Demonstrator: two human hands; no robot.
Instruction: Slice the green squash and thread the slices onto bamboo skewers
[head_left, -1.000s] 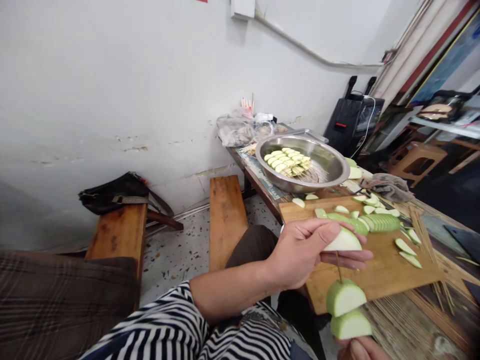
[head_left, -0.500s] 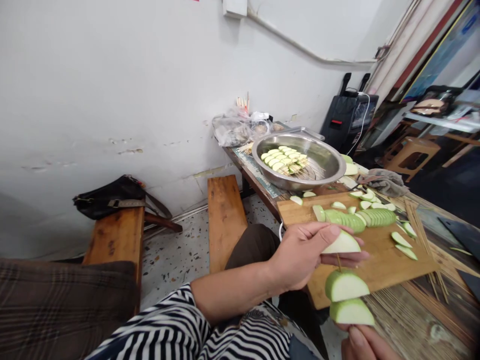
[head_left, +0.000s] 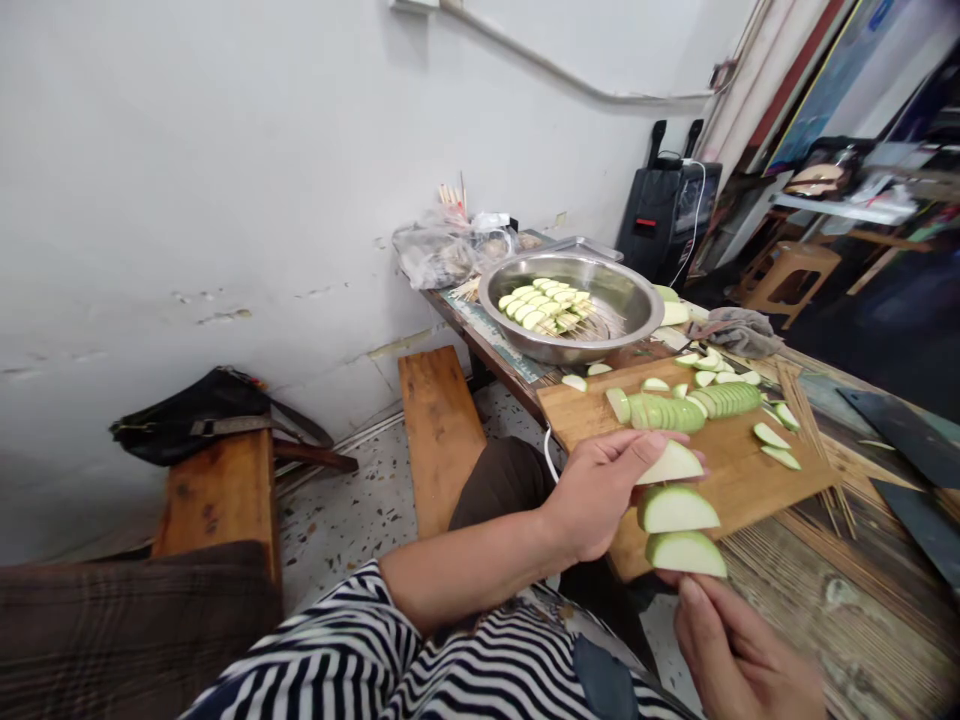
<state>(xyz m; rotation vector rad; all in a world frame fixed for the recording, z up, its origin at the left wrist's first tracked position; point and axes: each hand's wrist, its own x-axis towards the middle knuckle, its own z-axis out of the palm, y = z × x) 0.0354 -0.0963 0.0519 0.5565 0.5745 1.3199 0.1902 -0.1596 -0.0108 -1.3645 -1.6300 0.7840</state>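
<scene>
My left hand [head_left: 600, 490] pinches a pale half-moon zucchini slice [head_left: 671, 462] between thumb and fingers. Just below it, two more slices with green rind, an upper one [head_left: 681, 510] and a lower one [head_left: 686, 554], sit in a row on a bamboo skewer. My right hand [head_left: 739, 640] is closed at the near end of that row, thumb and fingers pressed together under the lower slice. The skewer itself is mostly hidden by the slices and fingers. Beyond my left hand, cut zucchini [head_left: 664, 411] lies fanned on a wooden cutting board [head_left: 731, 500].
A steel basin [head_left: 645, 318] holding skewered slices stands behind the board. Bare bamboo skewers [head_left: 806, 425] lie along the board's right side, near a grey cloth [head_left: 739, 330]. Wooden benches, one [head_left: 439, 430] beside my knee, stand left of the table. Plastic bags [head_left: 435, 250] sit by the wall.
My right hand has pushed the skewer with its two slices up toward my left hand, closing the gap to the held slice. The view has shifted slightly right.
</scene>
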